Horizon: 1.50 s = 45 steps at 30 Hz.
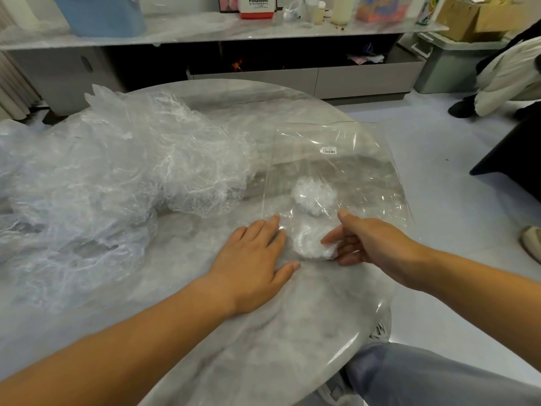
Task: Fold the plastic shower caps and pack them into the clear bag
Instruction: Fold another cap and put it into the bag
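A clear bag [345, 165] with a small barcode label lies flat on the round marble table [205, 332], its mouth toward me. One folded shower cap [314, 194] sits inside it. My right hand [371, 244] holds a second folded shower cap [310, 243] between thumb and fingers at the bag's mouth. My left hand [254, 259] lies flat, fingers straight, pressing the bag's near left corner onto the table. A big heap of loose shower caps [111, 177] fills the left of the table.
The bag's right side overhangs the table's edge above the pale floor. Behind the table stands a low cabinet [263, 74] with a shelf of bottles and boxes. A grey bin [450, 65] and another person's legs are at the right.
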Each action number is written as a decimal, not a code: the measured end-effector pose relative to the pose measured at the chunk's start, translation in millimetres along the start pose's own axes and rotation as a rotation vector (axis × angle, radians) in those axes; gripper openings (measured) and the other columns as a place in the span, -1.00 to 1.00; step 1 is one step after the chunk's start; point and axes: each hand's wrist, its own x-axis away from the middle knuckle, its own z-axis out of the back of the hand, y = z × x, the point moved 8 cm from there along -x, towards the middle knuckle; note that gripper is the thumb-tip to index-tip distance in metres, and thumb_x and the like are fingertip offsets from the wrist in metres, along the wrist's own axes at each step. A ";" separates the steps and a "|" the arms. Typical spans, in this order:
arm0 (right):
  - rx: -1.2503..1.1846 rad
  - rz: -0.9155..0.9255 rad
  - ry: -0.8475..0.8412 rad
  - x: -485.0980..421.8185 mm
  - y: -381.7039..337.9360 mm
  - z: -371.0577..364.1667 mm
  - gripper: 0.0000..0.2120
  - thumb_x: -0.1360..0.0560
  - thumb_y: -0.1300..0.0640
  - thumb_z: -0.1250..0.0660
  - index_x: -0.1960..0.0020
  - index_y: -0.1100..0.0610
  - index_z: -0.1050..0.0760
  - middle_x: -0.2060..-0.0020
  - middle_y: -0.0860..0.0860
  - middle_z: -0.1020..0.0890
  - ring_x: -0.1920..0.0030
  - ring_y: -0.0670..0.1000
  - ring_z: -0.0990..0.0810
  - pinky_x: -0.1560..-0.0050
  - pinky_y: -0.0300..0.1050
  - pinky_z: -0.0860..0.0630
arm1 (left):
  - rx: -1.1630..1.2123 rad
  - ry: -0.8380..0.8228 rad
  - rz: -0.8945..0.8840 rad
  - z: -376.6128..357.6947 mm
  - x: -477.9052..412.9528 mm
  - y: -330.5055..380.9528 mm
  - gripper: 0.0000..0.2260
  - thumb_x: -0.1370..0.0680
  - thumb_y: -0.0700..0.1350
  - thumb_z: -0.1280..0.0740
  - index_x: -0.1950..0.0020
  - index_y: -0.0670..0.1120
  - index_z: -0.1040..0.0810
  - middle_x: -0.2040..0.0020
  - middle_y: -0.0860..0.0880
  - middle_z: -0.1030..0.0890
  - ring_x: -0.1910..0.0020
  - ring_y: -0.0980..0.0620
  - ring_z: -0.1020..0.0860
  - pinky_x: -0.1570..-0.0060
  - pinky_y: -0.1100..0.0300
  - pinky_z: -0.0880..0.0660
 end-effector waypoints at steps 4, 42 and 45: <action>0.060 -0.005 -0.011 -2.0 2.5 -1.8 -0.40 -0.67 -0.21 -0.08 0.14 0.13 -0.75 0.27 0.00 -0.71 0.19 0.00 -0.67 0.07 -0.10 -0.59 | -0.059 0.022 -0.016 -0.5 -4.0 -2.1 -0.22 -0.53 0.35 0.29 -0.63 -0.04 -0.08 -0.66 -0.04 0.10 -0.58 -0.04 0.01 -0.49 0.03 0.02; -0.726 -0.141 -0.038 28.7 -7.8 -50.8 -0.59 -0.59 -0.08 -0.29 -0.30 0.18 -0.42 -0.23 0.31 -0.56 -0.02 0.33 -0.71 0.15 0.10 -0.60 | -0.069 0.222 -0.152 20.8 8.6 14.6 -0.30 -0.58 0.38 0.03 -0.45 -0.11 -0.41 -0.46 -0.10 -0.42 -0.39 -0.08 -0.41 -0.31 -0.03 -0.40; -0.708 -0.157 -0.035 32.9 -4.0 -50.8 -0.54 -0.61 -0.09 -0.27 -0.35 0.21 -0.40 -0.24 0.25 -0.59 -0.03 0.30 -0.72 0.12 0.13 -0.61 | -0.104 0.245 -0.178 21.1 9.4 16.9 -0.33 -0.59 0.36 -0.01 -0.44 -0.10 -0.45 -0.56 -0.11 -0.32 -0.44 -0.10 -0.37 -0.33 -0.03 -0.38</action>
